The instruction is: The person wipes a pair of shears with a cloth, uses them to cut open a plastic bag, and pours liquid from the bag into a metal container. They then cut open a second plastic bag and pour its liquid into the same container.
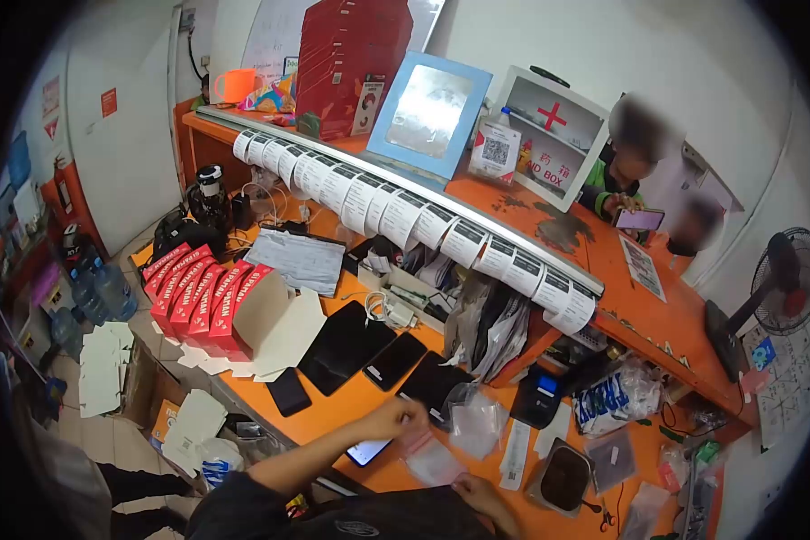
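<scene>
A clear plastic bag (434,464) with a pinkish upper part stretches between my two hands, above the orange desk. At its upper end, my left hand (394,419) is closed with curled fingers. My right hand (479,494) pinches the bag's lower right corner, partly hidden by the dark shirt. Under my left wrist lies a phone (365,452) with a lit screen. Just beyond the hands rest another stack of clear bags (477,425) and a dark tablet-like device (432,387). A printed paper slip (514,456) lies to the right.
Red boxes (209,301) and dark devices (346,346) occupy the desk's left side. A dark container (562,479), scissors (607,519) and a card terminal (538,396) are at right. Paper labels (378,204) hang from the raised counter. Beyond it, a person holds a phone (639,219).
</scene>
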Demonstrator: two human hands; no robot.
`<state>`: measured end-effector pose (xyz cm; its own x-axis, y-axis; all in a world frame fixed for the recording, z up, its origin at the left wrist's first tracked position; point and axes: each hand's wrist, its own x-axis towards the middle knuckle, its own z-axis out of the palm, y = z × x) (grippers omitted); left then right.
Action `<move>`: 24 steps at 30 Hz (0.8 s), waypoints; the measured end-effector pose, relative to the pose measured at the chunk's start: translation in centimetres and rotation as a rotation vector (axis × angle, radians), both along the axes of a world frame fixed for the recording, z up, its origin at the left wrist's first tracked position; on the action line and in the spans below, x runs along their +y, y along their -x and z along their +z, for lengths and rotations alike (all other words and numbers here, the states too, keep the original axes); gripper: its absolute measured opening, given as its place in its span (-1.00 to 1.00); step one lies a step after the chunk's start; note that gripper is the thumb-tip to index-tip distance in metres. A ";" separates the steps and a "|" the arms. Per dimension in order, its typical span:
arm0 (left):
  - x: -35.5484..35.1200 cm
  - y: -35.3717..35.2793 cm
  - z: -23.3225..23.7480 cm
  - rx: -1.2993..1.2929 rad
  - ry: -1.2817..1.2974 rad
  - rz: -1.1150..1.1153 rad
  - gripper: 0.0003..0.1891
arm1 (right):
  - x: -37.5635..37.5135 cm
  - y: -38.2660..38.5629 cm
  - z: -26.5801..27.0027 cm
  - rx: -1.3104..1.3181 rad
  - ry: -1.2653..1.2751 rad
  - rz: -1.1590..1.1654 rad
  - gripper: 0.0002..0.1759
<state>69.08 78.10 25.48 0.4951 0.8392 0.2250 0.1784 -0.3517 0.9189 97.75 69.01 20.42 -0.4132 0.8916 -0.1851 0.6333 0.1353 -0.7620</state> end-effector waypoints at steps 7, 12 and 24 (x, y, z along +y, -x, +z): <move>12.1 -2.4 9.4 -1.040 0.421 0.332 -0.60 | 0.3 -0.5 0.5 0.372 0.102 -0.443 -0.85; 16.5 -4.5 13.4 -1.285 0.426 0.368 -0.74 | 0.7 -0.2 1.6 0.340 0.106 -0.369 -0.88; 4.6 -1.9 -2.2 -0.863 0.398 0.465 -0.73 | 1.8 4.2 4.1 0.469 0.129 -0.278 -0.91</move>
<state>70.95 82.69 23.29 -0.0903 0.9958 0.0144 -0.5504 -0.0619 0.8326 93.57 70.84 24.56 -0.2302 0.9611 -0.1528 0.2211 -0.1013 -0.9700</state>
